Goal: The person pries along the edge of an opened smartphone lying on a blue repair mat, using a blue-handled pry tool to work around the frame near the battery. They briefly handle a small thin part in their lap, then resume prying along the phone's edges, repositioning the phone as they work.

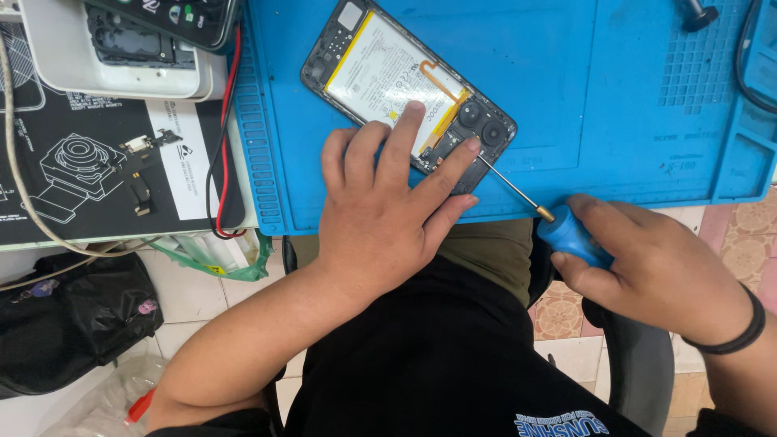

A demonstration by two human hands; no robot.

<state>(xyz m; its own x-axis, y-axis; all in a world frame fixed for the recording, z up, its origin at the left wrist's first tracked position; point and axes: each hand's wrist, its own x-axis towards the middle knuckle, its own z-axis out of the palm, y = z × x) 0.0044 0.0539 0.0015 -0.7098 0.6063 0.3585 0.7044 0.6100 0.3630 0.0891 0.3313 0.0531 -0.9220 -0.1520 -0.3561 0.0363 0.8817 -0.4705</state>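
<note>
Black shirt and olive trousers fill the lower frame, the person seated at the worktop edge. Left hand (380,218) reaches forward, fingers spread and pressing down on an opened smartphone (409,89) that lies back-off and at a slant on a blue silicone repair mat (566,97); index and middle fingertips rest on the lower end of the pale battery and the black board cover beside it, so this grip is an open, flat press, not a clasp. Right hand (647,263) has its grip closed round the blue handle of a precision screwdriver (558,226), thin metal shaft running up-left, tip meeting the phone's frame near the camera end, just beside the left fingertips. An orange flex ribbon crosses the battery. Judgement: for a clean turn the shaft should stand more nearly square to the screw head than its present low angle, with steady downward pressure so the tip does not skip onto the ribbon or battery; the pinning fingers would do better kept off the soft battery and on the frame. Left of the mat: a black printed sheet (105,154) bearing small loose parts, red and black leads (222,146), a white tray (113,65) with another dismantled device. Black bag (73,316) on the tiled floor.
</note>
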